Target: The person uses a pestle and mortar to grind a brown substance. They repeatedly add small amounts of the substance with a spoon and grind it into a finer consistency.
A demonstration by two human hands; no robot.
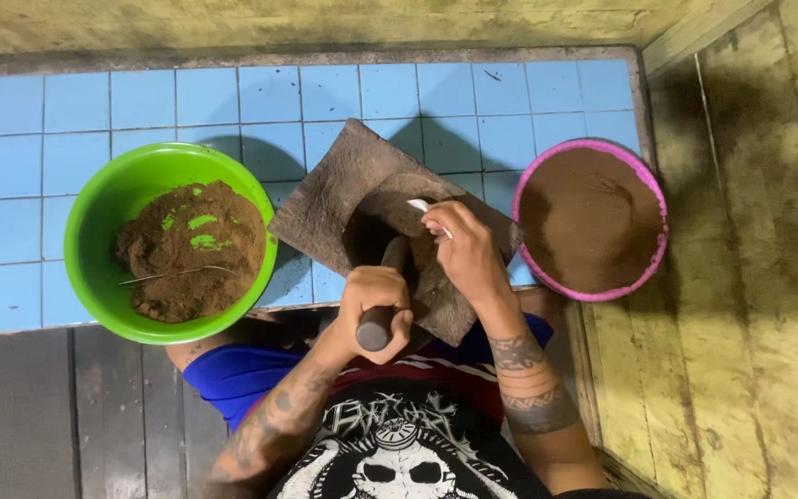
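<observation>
Left hand (pixel 373 298) fingers clamped around dark pestle (pixel 382 305), its tip resting in the hollow of the stone mortar (pixel 330 199). Right hand (pixel 466 249) fingers pinched together on a small white spoon (pixel 420 207) over the hollow. Mortar sits on blue tiled counter (pixel 76 102), between green bowl (pixel 94 231) of coarse brown powder and pink bowl (pixel 658 254) of fine brown powder.

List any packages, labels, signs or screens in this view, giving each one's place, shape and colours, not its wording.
No packages, labels, signs or screens show.
Only printed item: black shirt, bottom centre, with a white skull design.
</observation>
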